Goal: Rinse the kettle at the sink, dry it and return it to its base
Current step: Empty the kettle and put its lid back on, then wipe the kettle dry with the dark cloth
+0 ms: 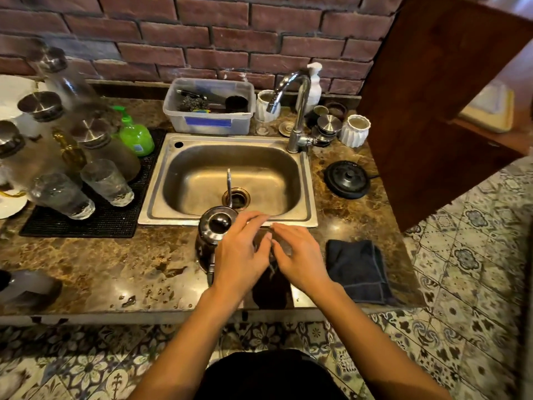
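Note:
The steel gooseneck kettle [215, 226] stands on the marble counter just in front of the sink [307, 192], with its thin spout reaching over the basin. My left hand [240, 252] is curled against the kettle's right side. My right hand [298, 258] is close beside it, fingers on a dark cloth [271, 288] that is bunched between both hands and hangs over the counter edge. Blur hides the exact grip. The black kettle base [347, 179] sits empty on the counter to the right of the sink.
A second folded dark cloth [357, 269] lies right of my hands. The tap [300, 111] is not running. Upturned glasses [106, 181] and lidded jars stand on a black mat to the left, with a green soap bottle [135, 137]. An open wooden cupboard door [432, 111] juts out at the right.

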`<state>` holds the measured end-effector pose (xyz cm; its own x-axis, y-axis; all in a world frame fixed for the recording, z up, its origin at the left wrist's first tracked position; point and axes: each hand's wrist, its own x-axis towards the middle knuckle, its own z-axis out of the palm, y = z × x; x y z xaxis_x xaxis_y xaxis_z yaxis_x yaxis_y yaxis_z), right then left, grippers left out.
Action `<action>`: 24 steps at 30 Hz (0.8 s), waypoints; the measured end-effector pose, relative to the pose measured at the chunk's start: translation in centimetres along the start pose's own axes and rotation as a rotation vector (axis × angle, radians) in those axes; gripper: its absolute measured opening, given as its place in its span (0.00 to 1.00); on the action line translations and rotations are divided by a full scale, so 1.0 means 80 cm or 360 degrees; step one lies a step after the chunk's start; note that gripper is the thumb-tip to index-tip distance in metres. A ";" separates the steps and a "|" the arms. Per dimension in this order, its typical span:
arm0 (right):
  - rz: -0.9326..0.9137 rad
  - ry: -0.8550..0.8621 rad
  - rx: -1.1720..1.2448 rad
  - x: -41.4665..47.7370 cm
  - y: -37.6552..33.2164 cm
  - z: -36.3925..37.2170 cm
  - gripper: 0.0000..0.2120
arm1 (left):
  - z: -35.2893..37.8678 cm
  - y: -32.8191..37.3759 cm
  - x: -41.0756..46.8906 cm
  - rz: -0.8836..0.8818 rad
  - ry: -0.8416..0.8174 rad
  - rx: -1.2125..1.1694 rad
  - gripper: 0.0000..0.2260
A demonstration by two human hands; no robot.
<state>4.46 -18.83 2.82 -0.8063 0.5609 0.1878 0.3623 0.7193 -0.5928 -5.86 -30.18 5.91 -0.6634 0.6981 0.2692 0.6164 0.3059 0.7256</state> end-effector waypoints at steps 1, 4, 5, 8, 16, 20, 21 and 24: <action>0.0012 -0.0011 -0.0011 -0.007 0.015 -0.009 0.18 | 0.013 0.009 -0.002 0.0017 -0.0031 -0.0026 0.16; 0.0078 -0.0071 -0.0036 -0.030 0.063 -0.037 0.17 | 0.057 0.025 -0.009 0.0027 -0.0190 0.0000 0.14; 0.0095 -0.0094 -0.0059 -0.038 0.079 -0.046 0.17 | 0.072 0.027 -0.013 0.0031 -0.0262 0.0022 0.14; 0.0122 -0.0165 -0.0113 -0.061 0.123 -0.068 0.16 | 0.118 0.036 -0.024 0.0032 -0.0495 0.0109 0.14; 0.0298 -0.0515 -0.0421 -0.116 0.236 -0.096 0.25 | 0.223 0.066 -0.048 0.0045 -0.0995 0.0323 0.22; 0.0339 -0.0751 -0.0527 -0.136 0.272 -0.099 0.38 | 0.270 0.055 -0.061 0.0033 -0.1269 0.0568 0.31; 0.0333 -0.0797 -0.0552 -0.141 0.278 -0.098 0.39 | 0.278 0.052 -0.064 0.0018 -0.1320 0.0637 0.32; 0.0263 -0.0786 -0.0548 -0.150 0.287 -0.096 0.39 | 0.289 0.048 -0.077 -0.0023 -0.1347 0.0760 0.30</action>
<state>26.06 -5.87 -7.02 -0.8179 0.4796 -0.3179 0.5644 0.7762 -0.2809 10.36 -18.34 -7.59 -0.2630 0.8697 -0.4177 0.8417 0.4184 0.3414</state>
